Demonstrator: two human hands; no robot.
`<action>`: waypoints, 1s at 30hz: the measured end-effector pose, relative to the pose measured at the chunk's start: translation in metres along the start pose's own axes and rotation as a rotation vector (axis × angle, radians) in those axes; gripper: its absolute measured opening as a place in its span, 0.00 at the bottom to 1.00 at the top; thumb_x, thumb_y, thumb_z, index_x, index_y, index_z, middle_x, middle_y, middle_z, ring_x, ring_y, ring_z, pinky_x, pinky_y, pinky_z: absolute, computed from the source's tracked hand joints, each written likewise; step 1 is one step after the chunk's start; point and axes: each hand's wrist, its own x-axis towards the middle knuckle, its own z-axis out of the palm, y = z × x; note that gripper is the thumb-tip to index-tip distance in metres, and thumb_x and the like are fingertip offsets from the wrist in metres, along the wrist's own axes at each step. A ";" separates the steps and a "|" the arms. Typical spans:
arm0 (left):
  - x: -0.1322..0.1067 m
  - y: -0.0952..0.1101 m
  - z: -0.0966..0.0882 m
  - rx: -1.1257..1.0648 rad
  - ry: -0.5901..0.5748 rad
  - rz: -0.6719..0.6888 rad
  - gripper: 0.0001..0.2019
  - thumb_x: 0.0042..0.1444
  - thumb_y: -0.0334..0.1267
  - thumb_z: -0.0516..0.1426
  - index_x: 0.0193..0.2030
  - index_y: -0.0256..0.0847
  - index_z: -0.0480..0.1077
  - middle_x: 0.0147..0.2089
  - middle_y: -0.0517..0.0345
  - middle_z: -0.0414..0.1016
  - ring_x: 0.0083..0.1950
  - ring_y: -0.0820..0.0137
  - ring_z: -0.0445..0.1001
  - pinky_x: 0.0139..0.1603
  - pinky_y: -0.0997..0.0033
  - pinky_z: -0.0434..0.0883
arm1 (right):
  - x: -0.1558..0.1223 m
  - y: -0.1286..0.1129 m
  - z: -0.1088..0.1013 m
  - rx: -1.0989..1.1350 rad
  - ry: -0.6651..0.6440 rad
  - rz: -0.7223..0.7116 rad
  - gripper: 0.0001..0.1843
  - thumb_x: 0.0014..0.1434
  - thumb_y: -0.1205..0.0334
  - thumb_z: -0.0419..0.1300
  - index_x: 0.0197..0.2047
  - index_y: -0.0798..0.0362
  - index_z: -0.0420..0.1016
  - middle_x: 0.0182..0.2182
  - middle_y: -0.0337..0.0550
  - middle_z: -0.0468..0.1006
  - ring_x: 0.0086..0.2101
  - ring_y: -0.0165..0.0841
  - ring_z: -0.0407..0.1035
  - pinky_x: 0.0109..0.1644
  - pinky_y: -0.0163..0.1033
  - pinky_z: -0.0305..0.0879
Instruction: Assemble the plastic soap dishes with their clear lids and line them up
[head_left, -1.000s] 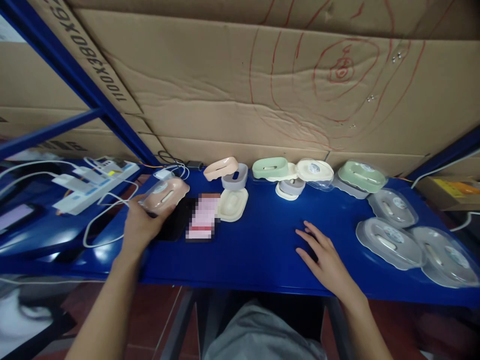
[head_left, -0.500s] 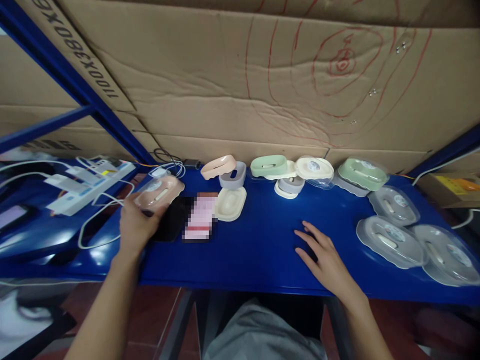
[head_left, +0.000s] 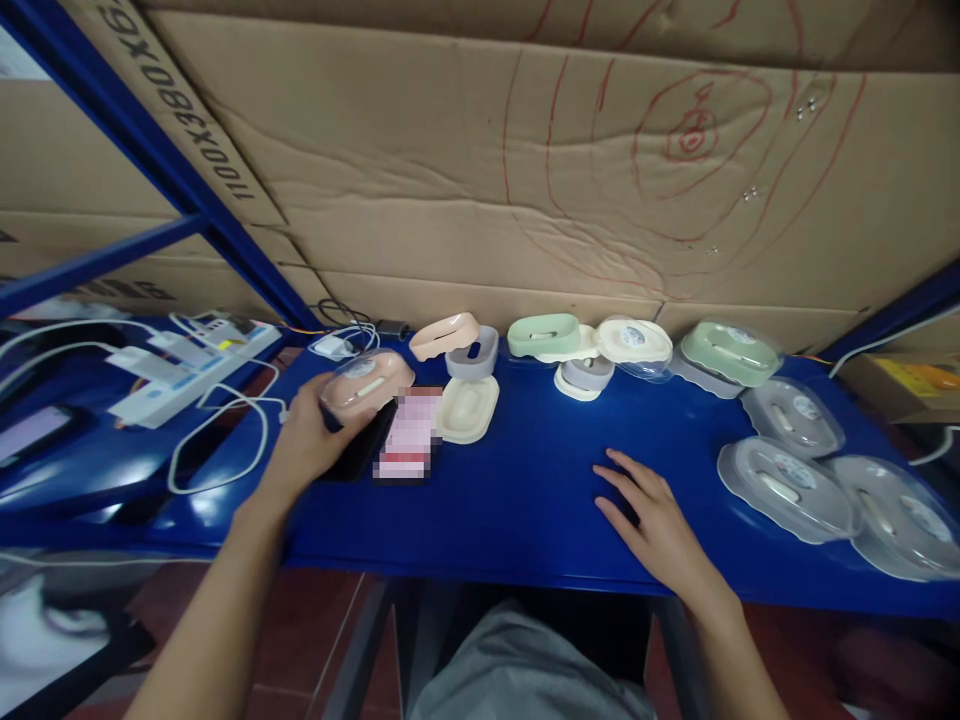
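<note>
My left hand is closed around the near left edge of a pink soap dish in a clear plastic cover, with a label on top. The dish is above a black phone-like slab, which it and the hand partly hide. Right of the slab lies a phone with a blurred-out pink screen. A cream tray touches or nearly touches that phone's right side. My right hand rests low over the blue table with its fingers spread, holding nothing.
At the back are a peach dish part, a grey ring, a green dish and a cream dish. Several covered grey dishes and a green one sit right. A power strip with white cables lies left.
My left hand has moved right with the pink soap dish, which now sits further over the black slab. My right hand stays spread in nearly the same place. The view has shifted slightly.
</note>
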 end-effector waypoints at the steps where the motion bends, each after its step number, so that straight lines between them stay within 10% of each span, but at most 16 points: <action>1: -0.001 0.004 0.001 0.009 0.022 0.018 0.45 0.59 0.46 0.69 0.75 0.32 0.54 0.75 0.34 0.64 0.75 0.48 0.64 0.74 0.48 0.65 | 0.000 0.000 0.000 -0.002 0.001 0.001 0.22 0.77 0.48 0.56 0.70 0.38 0.73 0.73 0.47 0.69 0.69 0.49 0.67 0.70 0.64 0.69; 5: -0.007 0.039 0.003 0.071 0.155 0.210 0.33 0.66 0.48 0.62 0.71 0.33 0.62 0.73 0.34 0.67 0.76 0.45 0.64 0.74 0.44 0.63 | 0.000 0.000 -0.001 -0.010 0.001 -0.002 0.22 0.76 0.49 0.57 0.69 0.38 0.73 0.72 0.46 0.70 0.68 0.49 0.68 0.69 0.63 0.70; 8: -0.011 0.087 0.009 0.086 0.048 0.406 0.18 0.72 0.49 0.56 0.61 0.42 0.74 0.61 0.46 0.79 0.68 0.51 0.74 0.71 0.50 0.66 | 0.000 0.000 0.000 -0.012 -0.011 0.003 0.22 0.76 0.48 0.57 0.70 0.37 0.73 0.73 0.45 0.69 0.69 0.49 0.67 0.70 0.63 0.69; 15: 0.002 0.182 0.061 0.359 -0.112 0.491 0.29 0.72 0.48 0.57 0.73 0.33 0.65 0.71 0.29 0.69 0.70 0.38 0.69 0.62 0.43 0.71 | -0.001 0.000 -0.001 -0.006 -0.018 0.007 0.22 0.77 0.49 0.57 0.69 0.38 0.73 0.73 0.46 0.69 0.69 0.49 0.67 0.70 0.64 0.69; 25: -0.066 0.182 0.062 0.285 -0.143 0.597 0.22 0.73 0.37 0.55 0.71 0.41 0.67 0.63 0.39 0.76 0.64 0.48 0.75 0.58 0.50 0.77 | 0.000 -0.001 -0.002 -0.008 -0.021 0.004 0.22 0.76 0.49 0.57 0.70 0.37 0.73 0.72 0.46 0.69 0.69 0.49 0.66 0.71 0.63 0.69; 30: -0.117 0.182 0.054 0.020 -0.201 0.876 0.18 0.72 0.31 0.55 0.66 0.44 0.70 0.61 0.46 0.78 0.64 0.54 0.76 0.65 0.51 0.75 | -0.002 -0.004 -0.004 0.019 0.037 0.028 0.33 0.77 0.52 0.56 0.81 0.35 0.53 0.80 0.47 0.53 0.75 0.50 0.55 0.73 0.63 0.65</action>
